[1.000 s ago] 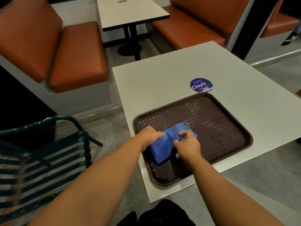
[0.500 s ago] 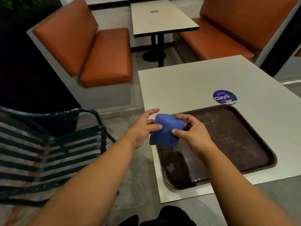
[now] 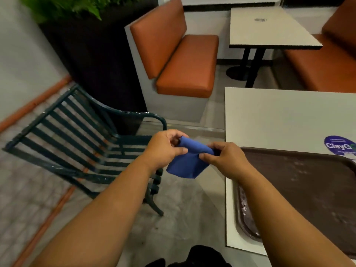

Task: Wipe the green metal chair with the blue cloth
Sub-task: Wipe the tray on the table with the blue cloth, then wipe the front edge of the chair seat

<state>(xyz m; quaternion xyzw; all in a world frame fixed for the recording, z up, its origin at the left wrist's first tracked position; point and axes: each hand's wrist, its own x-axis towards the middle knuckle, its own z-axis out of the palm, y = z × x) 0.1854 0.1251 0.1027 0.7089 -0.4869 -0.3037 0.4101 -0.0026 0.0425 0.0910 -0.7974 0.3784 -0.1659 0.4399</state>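
From the head view, I have the folded blue cloth [image 3: 189, 160] pinched at its top edge between both hands, in the air just right of the dark green slatted metal chair [image 3: 77, 139] and clear of it. My left hand [image 3: 165, 148] closes thumb and fingers on the cloth's upper left corner; my right hand [image 3: 226, 159] grips the upper right corner the same way, so neither hand is free. The rest of the cloth hangs below in a soft drooping fold.

To the right of the chair stands the white square table [image 3: 279, 116], with the brown plastic tray [image 3: 300, 191] lying on it; the cloth touches neither.

I judge the cloth light and limp, so it will bunch unless I gather it into a pad under one palm. The chair looks rigid, its narrow slats and curved armrest needing strokes along each bar. Wiping is not yet begun.
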